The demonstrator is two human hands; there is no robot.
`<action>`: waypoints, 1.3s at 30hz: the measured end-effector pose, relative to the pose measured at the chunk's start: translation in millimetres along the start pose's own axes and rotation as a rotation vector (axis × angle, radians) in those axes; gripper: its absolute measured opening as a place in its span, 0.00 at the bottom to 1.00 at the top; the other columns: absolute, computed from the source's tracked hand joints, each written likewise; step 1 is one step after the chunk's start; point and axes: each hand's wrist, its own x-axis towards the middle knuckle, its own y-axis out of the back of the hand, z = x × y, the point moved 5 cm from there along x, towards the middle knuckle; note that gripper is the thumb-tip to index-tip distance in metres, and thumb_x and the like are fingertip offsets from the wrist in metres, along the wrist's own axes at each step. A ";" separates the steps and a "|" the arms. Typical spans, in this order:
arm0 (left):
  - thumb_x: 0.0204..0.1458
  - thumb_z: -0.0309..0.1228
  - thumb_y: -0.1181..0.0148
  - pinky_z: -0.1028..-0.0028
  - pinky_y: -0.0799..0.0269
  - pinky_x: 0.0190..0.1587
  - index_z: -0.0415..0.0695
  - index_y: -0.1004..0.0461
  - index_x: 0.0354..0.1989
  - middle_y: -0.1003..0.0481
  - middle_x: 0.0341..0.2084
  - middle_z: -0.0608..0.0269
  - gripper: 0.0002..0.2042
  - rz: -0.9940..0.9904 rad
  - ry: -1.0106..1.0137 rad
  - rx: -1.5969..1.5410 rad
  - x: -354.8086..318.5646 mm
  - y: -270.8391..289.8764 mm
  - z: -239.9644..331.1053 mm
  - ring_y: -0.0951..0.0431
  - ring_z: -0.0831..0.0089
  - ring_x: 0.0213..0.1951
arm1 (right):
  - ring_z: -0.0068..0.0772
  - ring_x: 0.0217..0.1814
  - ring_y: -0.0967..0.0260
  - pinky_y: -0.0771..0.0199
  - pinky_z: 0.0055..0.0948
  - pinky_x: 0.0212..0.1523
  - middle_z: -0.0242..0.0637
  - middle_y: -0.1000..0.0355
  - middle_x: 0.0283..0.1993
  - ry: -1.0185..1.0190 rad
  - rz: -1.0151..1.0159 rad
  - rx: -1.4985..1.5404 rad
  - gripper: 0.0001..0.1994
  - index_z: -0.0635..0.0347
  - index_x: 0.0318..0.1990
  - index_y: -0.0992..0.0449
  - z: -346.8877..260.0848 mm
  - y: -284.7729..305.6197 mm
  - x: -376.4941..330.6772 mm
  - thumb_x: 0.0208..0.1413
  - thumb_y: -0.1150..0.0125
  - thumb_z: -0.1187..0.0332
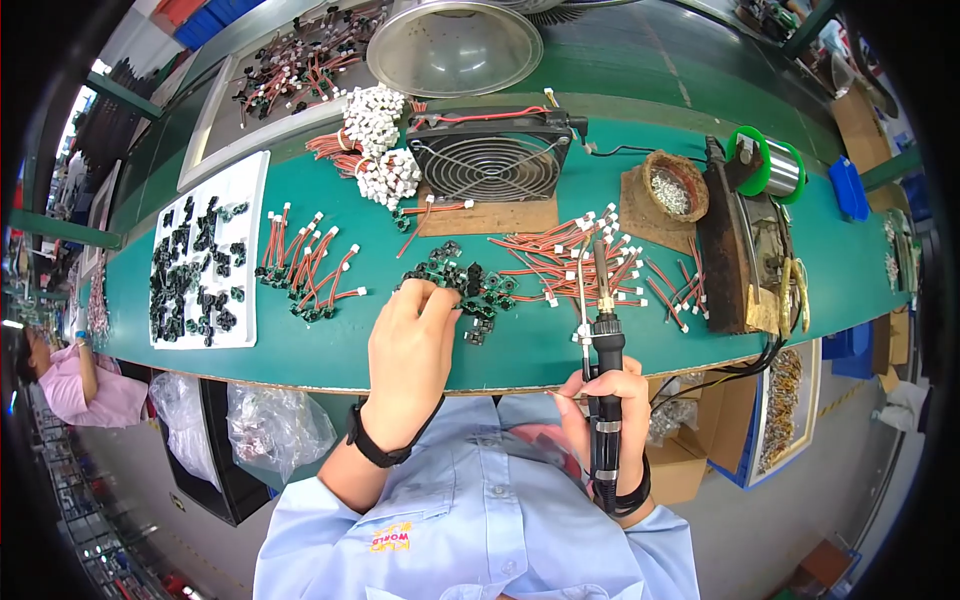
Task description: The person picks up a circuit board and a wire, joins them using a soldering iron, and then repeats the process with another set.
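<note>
My left hand (pixel 410 345) reaches over the green bench (pixel 300 345), and its fingertips touch a small heap of black and green parts (pixel 462 285). Whether it holds one I cannot tell. My right hand (pixel 610 415) grips the black handle of a soldering iron (pixel 603 320), whose metal tip points away from me over a spread of red wires with white plugs (pixel 590 255). A thin solder wire runs up beside the iron.
A black fan (pixel 490 155) lies on cardboard at the back. A white board (pixel 205 260) of black parts sits left, beside wired pieces (pixel 310 270). A brown bowl (pixel 672 185), a solder spool (pixel 765 165) and an iron stand (pixel 745 260) are right. A metal dish (pixel 455 45) is behind.
</note>
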 end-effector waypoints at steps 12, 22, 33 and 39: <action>0.48 0.26 0.41 0.72 0.34 0.35 0.40 0.31 0.32 0.31 0.30 0.59 0.07 -0.301 0.291 -1.304 -18.8 17.7 15.8 0.29 0.69 0.34 | 0.25 0.32 0.33 0.31 0.22 0.32 0.40 0.34 0.33 -0.014 0.023 0.164 0.20 0.56 0.40 0.43 -7.5 -0.7 11.7 0.44 0.40 0.83; 0.52 0.28 0.43 0.72 0.35 0.45 0.41 0.34 0.39 0.30 0.37 0.59 0.09 -0.597 0.376 -1.982 -33.0 -9.1 26.7 0.30 0.72 0.41 | 0.23 0.31 0.32 0.29 0.21 0.28 0.44 0.32 0.33 -0.047 -0.075 0.302 0.22 0.56 0.41 0.45 -34.0 -12.1 19.6 0.44 0.39 0.83; 0.52 0.28 0.44 0.72 0.37 0.45 0.41 0.34 0.38 0.32 0.35 0.59 0.08 -0.528 0.317 -1.995 -34.4 -0.3 19.3 0.32 0.72 0.41 | 0.27 0.30 0.31 0.30 0.23 0.32 0.37 0.31 0.31 0.033 -0.053 0.223 0.22 0.56 0.40 0.39 -46.4 -22.2 24.7 0.39 0.35 0.82; 0.52 0.27 0.44 0.71 0.37 0.45 0.41 0.34 0.37 0.32 0.35 0.58 0.07 -0.492 0.257 -1.935 -34.7 2.4 19.9 0.32 0.70 0.40 | 0.27 0.24 0.36 0.40 0.25 0.35 0.27 0.28 0.29 -0.018 0.022 0.278 0.20 0.54 0.36 0.32 -49.8 -18.9 27.2 0.33 0.32 0.82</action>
